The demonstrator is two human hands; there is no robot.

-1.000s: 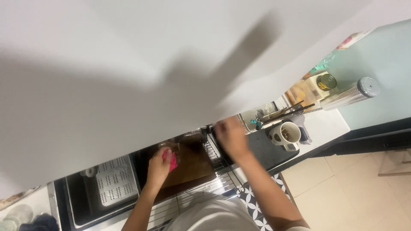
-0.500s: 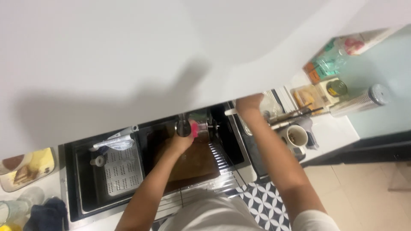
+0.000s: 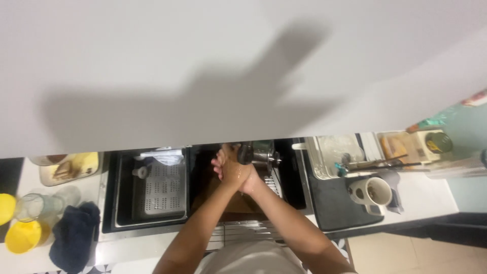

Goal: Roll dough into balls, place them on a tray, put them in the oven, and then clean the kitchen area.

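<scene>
My left hand (image 3: 225, 166) and my right hand (image 3: 244, 176) are pressed together, fingers wrapped over each other and wet, above the right basin of a black sink (image 3: 299, 178). They sit just left of the metal tap (image 3: 257, 152). No object shows between them. Under my hands a brown wooden board (image 3: 237, 206) lies in the basin.
The left basin holds a perforated metal tray (image 3: 162, 185). A wire rack (image 3: 243, 234) lies along the sink's front edge. A mug (image 3: 374, 192) and a clear container (image 3: 335, 155) stand at the right. At the left are a dark blue cloth (image 3: 74, 236), a glass (image 3: 38, 207) and yellow lids (image 3: 22, 236). A white cabinet (image 3: 243, 66) hangs overhead.
My right hand came back from the right-hand counter and joined my left hand by the tap. The pink thing my left hand held is out of sight.
</scene>
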